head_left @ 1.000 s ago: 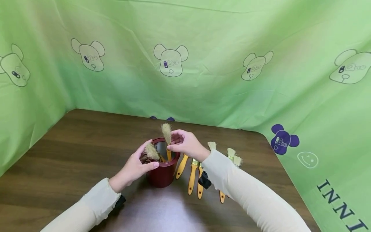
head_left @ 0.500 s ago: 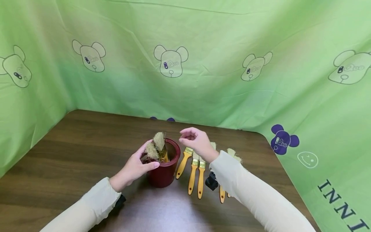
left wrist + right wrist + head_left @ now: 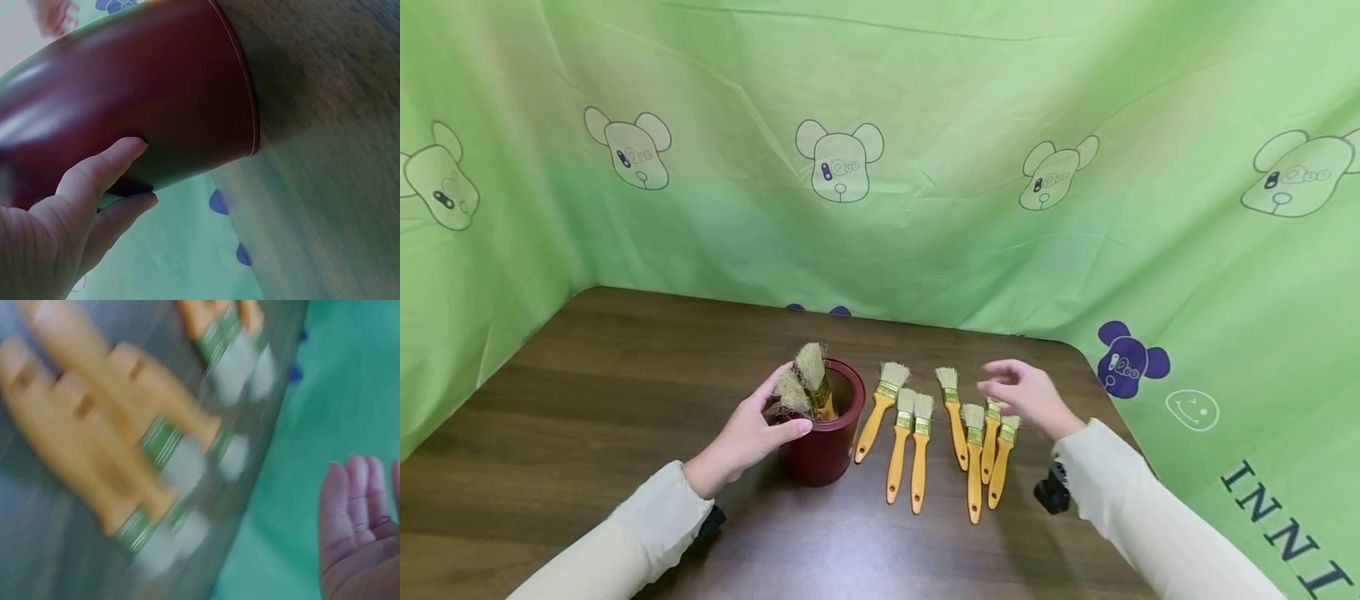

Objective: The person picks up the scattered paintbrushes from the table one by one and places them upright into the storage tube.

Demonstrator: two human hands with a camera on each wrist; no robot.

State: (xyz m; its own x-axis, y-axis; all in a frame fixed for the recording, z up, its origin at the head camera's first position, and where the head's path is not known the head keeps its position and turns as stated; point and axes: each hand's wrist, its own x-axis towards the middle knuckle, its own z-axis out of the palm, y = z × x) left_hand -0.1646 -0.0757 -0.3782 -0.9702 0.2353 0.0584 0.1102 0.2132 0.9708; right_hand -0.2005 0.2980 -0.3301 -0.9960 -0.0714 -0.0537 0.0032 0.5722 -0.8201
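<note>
A dark red round pot point(image 3: 820, 458) stands on the table, held by my left hand point(image 3: 741, 437). The thumb lies at its near rim while the fingers go round its left side. In the left wrist view, fingers point(image 3: 103, 165) reach along the pot's smooth wall. Two paintbrushes point(image 3: 811, 367) lean bristles-up inside, toward the left rim. My right hand point(image 3: 1026, 396) hovers, holding nothing, over the bristle ends of the right-hand group of paintbrushes point(image 3: 974, 454). Its fingertips overlap one brush's bristles. In the right wrist view the right palm point(image 3: 359, 550) is bare.
Between pot and right group, three more yellow-handled paintbrushes point(image 3: 897, 450) lie bristles-away on the brown wooden table point(image 3: 647, 375). A green printed curtain point(image 3: 925, 250) hangs along the table's back and sides.
The right hand let go of a paintbrush, which dropped into the pot and leans left. That hand then moved right, over the brushes there. The left hand stayed on the pot.
</note>
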